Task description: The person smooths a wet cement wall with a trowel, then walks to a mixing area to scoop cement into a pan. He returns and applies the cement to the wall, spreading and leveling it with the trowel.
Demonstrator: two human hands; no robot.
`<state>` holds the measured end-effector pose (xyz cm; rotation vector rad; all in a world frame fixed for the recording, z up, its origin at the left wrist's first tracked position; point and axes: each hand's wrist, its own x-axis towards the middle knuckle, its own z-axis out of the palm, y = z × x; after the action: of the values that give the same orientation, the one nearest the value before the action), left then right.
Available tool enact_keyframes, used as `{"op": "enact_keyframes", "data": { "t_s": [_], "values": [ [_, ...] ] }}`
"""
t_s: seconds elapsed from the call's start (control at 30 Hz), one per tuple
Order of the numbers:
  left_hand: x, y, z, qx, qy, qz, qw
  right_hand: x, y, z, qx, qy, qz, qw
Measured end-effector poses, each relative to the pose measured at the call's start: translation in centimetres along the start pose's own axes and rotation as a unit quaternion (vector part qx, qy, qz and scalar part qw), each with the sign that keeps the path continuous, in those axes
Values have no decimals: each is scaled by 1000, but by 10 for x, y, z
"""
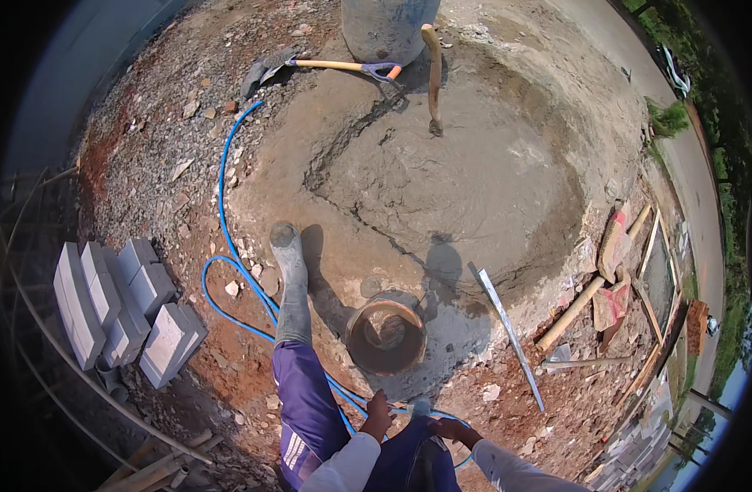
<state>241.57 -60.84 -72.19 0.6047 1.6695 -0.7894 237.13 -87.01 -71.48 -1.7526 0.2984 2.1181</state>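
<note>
My left hand hangs over my lap, its fingers curled in; whether anything lies in them is hidden. My right hand is by my right knee with its fingers stretched out and nothing seen in it. In front of my hands stands a round mortar-stained bucket, dark inside with some greyish stuff at the bottom. Beyond it spreads a wide pool of wet grey mortar. A wooden handle stands up from its far side. My left boot rests at the pool's edge.
A shovel lies before a large drum. A blue hose curves along the left and passes beneath my legs. Grey blocks are stacked left. Right lie a metal straightedge, a wooden pole and torn bags.
</note>
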Motion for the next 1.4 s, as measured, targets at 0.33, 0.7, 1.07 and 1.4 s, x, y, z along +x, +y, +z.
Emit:
{"op": "enact_keyframes", "data": {
  "t_s": [0.33,0.7,1.07,1.4],
  "values": [
    [-170,449,116,237,-108,267,928,-199,-379,-68,168,95,69,979],
    [-401,757,511,553,109,826,22,-341,-544,-114,563,370,61,737],
    [-345,765,648,898,216,375,-85,-269,-500,-241,480,578,72,656],
    [-273,769,589,919,37,234,313,-2,-564,-673,813,330,-153,455]
  ]
}}
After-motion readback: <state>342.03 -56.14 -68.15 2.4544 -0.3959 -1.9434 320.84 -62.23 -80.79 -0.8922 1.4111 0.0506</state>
